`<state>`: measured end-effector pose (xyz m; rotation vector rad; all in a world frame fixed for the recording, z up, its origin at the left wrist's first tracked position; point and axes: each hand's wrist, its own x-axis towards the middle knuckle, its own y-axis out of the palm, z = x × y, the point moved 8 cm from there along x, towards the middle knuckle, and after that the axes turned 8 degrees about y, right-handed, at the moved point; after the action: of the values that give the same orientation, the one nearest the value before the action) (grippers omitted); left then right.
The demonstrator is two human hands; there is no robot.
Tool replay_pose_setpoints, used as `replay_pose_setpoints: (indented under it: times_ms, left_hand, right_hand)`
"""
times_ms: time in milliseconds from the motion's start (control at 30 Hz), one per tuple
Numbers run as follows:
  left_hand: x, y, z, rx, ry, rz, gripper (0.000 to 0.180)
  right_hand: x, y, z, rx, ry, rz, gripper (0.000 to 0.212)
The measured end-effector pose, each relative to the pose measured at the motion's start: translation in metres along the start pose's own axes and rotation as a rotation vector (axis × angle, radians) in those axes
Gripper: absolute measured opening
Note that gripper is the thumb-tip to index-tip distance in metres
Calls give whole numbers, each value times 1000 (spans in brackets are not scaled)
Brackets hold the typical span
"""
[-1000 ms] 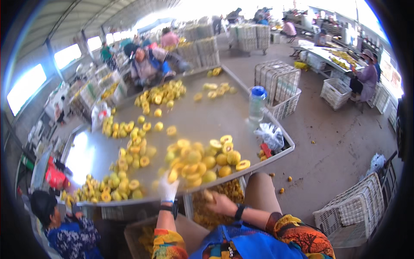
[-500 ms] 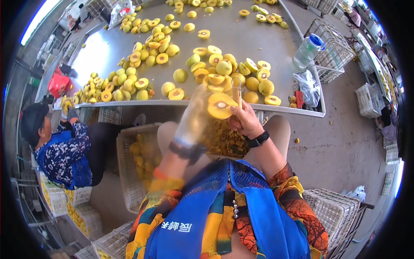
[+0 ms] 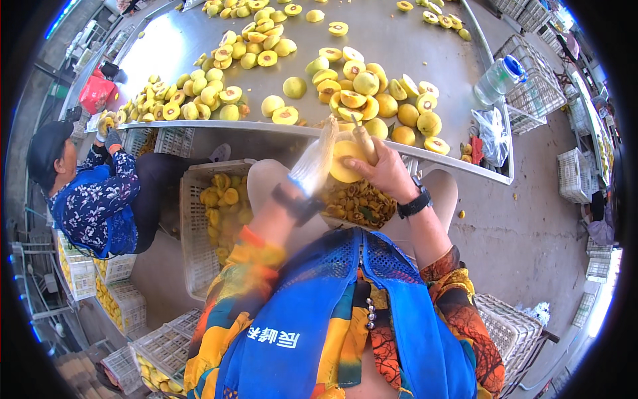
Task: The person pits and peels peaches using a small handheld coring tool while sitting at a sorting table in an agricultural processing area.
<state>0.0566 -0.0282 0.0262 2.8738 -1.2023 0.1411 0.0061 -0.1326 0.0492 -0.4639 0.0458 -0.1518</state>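
A yellow fruit piece with a rounded outline is positioned between the two hands, in front of the near edge of a grey metal table with a raised rim. The bare right hand is closed around a slim tool with a light wooden handle, the tip of which is directed upward; the thumb is laid on the fruit piece. The left hand in a white knitted glove is placed at the left side of the fruit piece; its fingers are blurred, and whether they are gripping cannot be determined. Small brownish-yellow fruit scraps are collected below the hands, between the knees. Yellow fruit halves are heaped on the table beyond the hands. A clear bottle with a blue lid is stood near the table's right rim, beside a transparent plastic bag.
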Motion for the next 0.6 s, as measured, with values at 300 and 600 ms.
replay_pose_setpoints:
  times_ms: [300, 600]
  left_hand:
    - [-6, -2, 15, -434, 45, -525, 54]
    - [-16, -28, 50, -468, -29, -626, 49]
  right_hand:
    - [-6, 38, -49, 590, 362, -253, 26]
    - [-29, 44, -16, -176, 89, -35, 28]
